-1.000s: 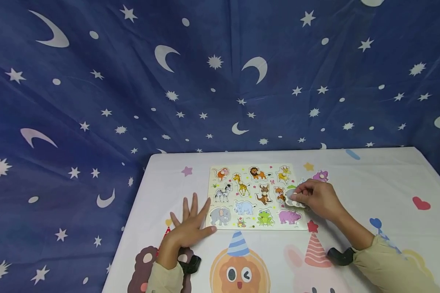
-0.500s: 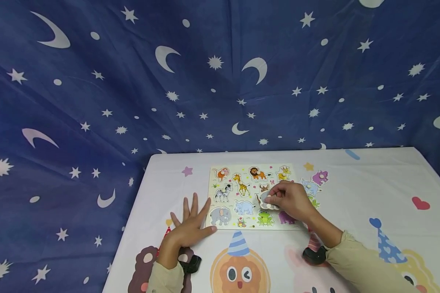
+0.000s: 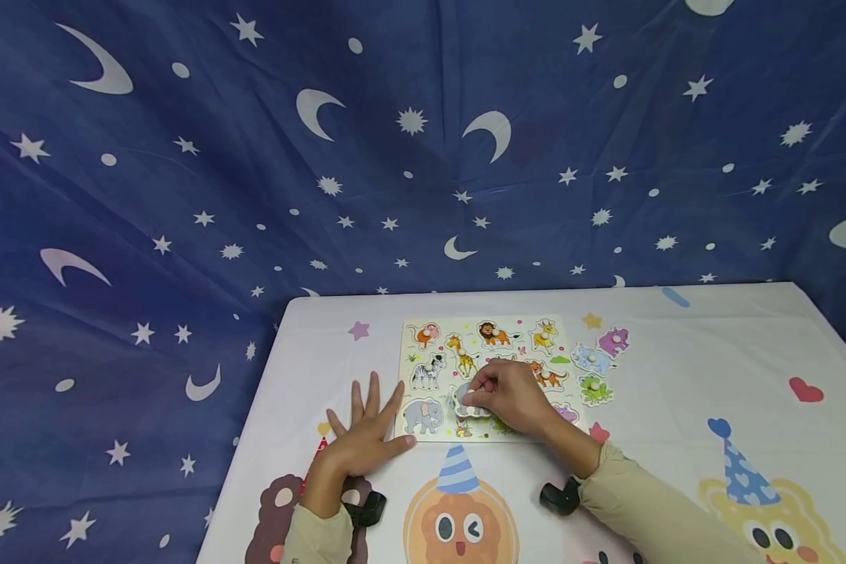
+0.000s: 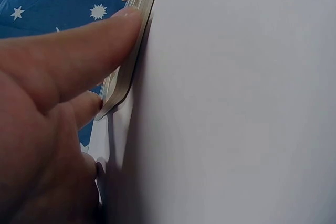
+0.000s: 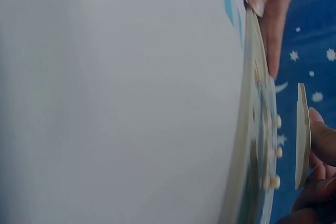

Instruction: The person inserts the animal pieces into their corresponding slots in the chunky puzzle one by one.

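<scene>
My right hand (image 3: 518, 398) pinches a grey elephant puzzle piece (image 3: 464, 399) between thumb and fingertips, over the lower middle of the animal puzzle board (image 3: 458, 323). In the right wrist view the elephant piece (image 5: 302, 140) appears edge-on, apart from the board. My left hand (image 3: 368, 440) lies with fingers spread at the board's lower left corner. The left wrist view has its thumb (image 4: 105, 43) touching the board's edge (image 4: 125, 74). Left of the held piece is the elephant's picture (image 3: 423, 416) on the board. My right hand hides part of the board's lower right.
Right of the board lie a purple hippo piece (image 3: 615, 341), a blue rhino piece (image 3: 589, 359) and a green frog piece (image 3: 594, 390). Several animals with small knobs, such as the lion (image 3: 494, 334), sit in the board. A printed white cloth (image 3: 705, 345) covers the table.
My right hand has carried the elephant piece leftward from the board's right edge to its lower middle. The rhino and frog pieces have come into fuller view. The left hand has stayed put.
</scene>
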Motion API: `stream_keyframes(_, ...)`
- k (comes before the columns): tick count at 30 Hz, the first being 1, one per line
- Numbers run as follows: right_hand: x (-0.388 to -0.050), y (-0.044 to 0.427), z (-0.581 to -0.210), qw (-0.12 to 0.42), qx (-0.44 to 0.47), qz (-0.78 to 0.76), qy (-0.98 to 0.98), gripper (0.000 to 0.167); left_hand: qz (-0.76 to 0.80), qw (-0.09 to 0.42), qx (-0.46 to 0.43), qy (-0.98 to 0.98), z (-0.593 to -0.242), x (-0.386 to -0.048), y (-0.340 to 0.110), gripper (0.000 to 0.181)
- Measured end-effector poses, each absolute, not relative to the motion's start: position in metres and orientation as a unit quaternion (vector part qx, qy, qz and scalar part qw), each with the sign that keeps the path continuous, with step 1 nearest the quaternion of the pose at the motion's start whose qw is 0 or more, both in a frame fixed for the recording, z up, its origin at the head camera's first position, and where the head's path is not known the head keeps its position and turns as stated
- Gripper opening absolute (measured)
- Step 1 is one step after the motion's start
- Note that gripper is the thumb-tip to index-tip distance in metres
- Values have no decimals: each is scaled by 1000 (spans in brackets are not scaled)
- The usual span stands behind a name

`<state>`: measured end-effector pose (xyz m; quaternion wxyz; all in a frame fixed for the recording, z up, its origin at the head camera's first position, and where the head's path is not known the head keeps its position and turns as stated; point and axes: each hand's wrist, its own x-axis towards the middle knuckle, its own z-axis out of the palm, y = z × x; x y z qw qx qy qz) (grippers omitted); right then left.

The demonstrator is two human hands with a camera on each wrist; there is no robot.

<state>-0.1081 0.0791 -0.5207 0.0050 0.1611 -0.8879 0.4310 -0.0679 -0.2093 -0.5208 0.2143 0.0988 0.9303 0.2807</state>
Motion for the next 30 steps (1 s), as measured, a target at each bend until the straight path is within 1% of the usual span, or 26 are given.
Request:
stream_keyframes(13,-106,33,-530,-2,179,450,-875,22,273,220,105,931,-521,-69,-211,87)
stream_keyframes(22,-105,14,-535,-18,164,459,-873,24,278,220,105,929,-520,-69,-210,86)
stream_keyframes(30,-104,3,-536,-19,160,459,-874,24,277,220,107,929,-520,-69,-210,86)
